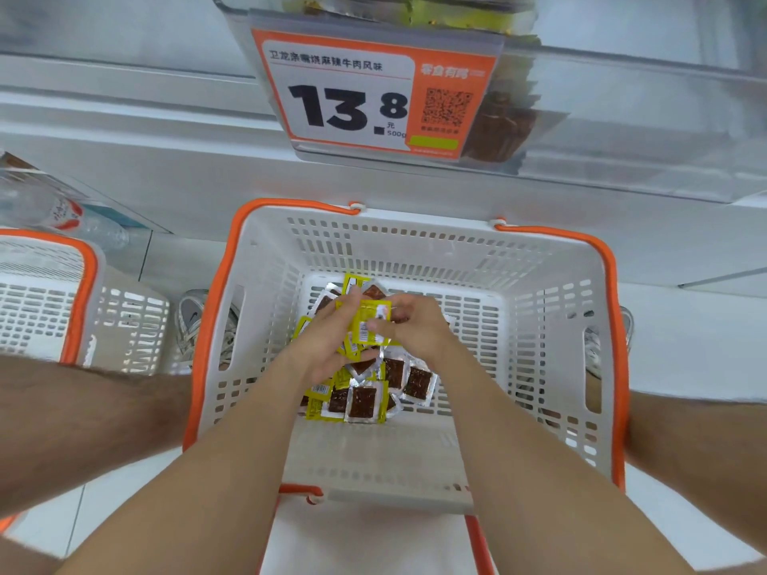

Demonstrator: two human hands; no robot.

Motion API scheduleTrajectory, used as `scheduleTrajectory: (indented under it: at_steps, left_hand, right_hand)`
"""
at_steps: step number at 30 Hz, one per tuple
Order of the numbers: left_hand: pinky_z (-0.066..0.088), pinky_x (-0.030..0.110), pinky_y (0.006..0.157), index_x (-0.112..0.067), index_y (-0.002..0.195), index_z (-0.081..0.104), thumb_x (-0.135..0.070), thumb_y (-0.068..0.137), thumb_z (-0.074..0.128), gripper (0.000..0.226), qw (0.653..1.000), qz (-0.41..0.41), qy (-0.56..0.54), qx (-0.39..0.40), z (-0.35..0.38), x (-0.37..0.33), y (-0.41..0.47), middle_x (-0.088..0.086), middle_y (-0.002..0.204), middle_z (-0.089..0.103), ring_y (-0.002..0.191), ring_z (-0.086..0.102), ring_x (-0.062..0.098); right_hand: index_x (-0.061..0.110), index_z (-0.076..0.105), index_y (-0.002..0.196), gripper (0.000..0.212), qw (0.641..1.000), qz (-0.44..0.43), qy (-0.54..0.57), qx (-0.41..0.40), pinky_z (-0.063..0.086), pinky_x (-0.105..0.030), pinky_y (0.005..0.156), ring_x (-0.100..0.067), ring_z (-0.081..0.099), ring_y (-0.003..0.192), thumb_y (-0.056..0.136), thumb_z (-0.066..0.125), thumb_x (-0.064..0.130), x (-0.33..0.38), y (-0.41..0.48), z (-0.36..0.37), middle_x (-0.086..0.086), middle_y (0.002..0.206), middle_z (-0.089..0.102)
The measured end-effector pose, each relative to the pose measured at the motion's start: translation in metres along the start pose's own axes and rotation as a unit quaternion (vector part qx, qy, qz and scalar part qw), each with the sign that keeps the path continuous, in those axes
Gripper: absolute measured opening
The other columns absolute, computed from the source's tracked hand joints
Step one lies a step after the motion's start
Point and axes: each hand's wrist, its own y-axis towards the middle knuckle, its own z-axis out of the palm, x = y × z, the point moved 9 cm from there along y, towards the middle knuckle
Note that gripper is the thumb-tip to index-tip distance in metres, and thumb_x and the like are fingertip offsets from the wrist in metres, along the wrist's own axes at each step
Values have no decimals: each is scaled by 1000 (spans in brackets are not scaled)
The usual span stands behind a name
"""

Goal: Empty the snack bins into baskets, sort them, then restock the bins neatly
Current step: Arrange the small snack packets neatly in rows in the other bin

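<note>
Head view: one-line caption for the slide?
Sorting snacks: left hand and right hand hold yellow packets above the pile in the basket, under the 13.8 price tag.

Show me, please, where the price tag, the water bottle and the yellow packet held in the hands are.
price tag (352, 101): head view, on its white price panel.
water bottle (64, 215): head view, on its red and white label.
yellow packet (368, 319): head view, on its barcode side.
</note>
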Motion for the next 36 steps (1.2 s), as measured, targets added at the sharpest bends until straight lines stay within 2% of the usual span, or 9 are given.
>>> scheduleTrajectory:
  at_steps: [5, 7, 11, 16, 24, 28, 30, 32, 36]
  left_hand:
    - [62, 46, 74, -23, 115, 68, -22, 105, 60, 12, 992, 60, 64, -95, -29, -12, -2, 16, 123, 71, 97, 75, 35]
    - [63, 46, 73, -26, 111, 67, -20, 107, 57, 13, 981, 98, 93, -137, -41, -15, -4, 13, 117, 69, 97, 72, 37]
    - [56, 36, 59, -24, 116, 66, -17, 107, 55, 16, 980, 111, 82, -140, -52, -12, -6, 13, 104, 62, 83, 61, 28]
    - [49, 32, 58, -24, 118, 65, -13, 105, 49, 23, 978, 105, 100, -148, -54, -9, -6, 12, 100, 61, 80, 54, 26]
    - [65, 47, 74, -29, 115, 66, -10, 103, 51, 27, 982, 106, 65, -141, -53, -14, -13, 11, 123, 65, 99, 73, 38]
    - [54, 45, 71, -24, 116, 71, -9, 100, 55, 27, 992, 86, 30, -92, -41, -21, -18, 18, 120, 70, 89, 75, 34]
    - [49, 45, 71, -20, 115, 71, -10, 97, 55, 27, 996, 56, -5, -67, -32, -26, -24, 19, 112, 72, 86, 73, 34]
    - [50, 41, 69, -21, 112, 69, -15, 97, 54, 23, 998, 34, -40, -35, -19, -32, -31, 17, 108, 69, 84, 71, 32]
    - [58, 45, 77, -21, 118, 68, -19, 98, 51, 27, 997, 33, -69, -1, 2, -50, -51, 16, 112, 67, 86, 72, 32]
  right_hand:
    - [15, 72, 109, 35, 995, 35, 14, -94, 57, -30, 76, -18, 75, 83, 81, 90, 24, -25, -4, 5, -6, 98, 77]
    - [15, 72, 113, 29, 984, 36, -99, -147, 58, -37, 85, -12, 70, 83, 87, 83, 22, -43, -9, -4, -2, 105, 73]
    - [27, 50, 141, 62, 948, 19, -311, -69, 55, -43, 93, -27, 65, 101, 87, 79, 41, -52, -4, 32, -4, 131, 45]
    - [22, 52, 138, 61, 938, 5, -347, -9, 49, -44, 104, -32, 54, 118, 88, 78, 45, -56, 2, 52, -7, 134, 37]
    - [12, 59, 128, 47, 970, 28, -242, -14, 48, -29, 84, -24, 62, 115, 87, 82, 20, -58, 3, 40, -5, 127, 62]
    - [10, 70, 96, 10, 987, 37, -111, -112, 43, -26, 72, -16, 59, 76, 95, 75, 18, -40, -3, -5, 2, 80, 61]
    - [15, 61, 78, 24, 988, 20, -40, -146, 39, -30, 66, -13, 48, 63, 99, 70, 21, -19, -12, -23, 5, 68, 49]
    - [14, 58, 77, 29, 987, -8, 31, -155, 41, -30, 64, -18, 51, 65, 102, 67, 24, 7, -24, -34, 1, 72, 55]
    - [9, 70, 106, 24, 980, -50, 140, -131, 59, -40, 65, -22, 72, 80, 98, 73, 31, 52, -47, -38, -7, 101, 74]
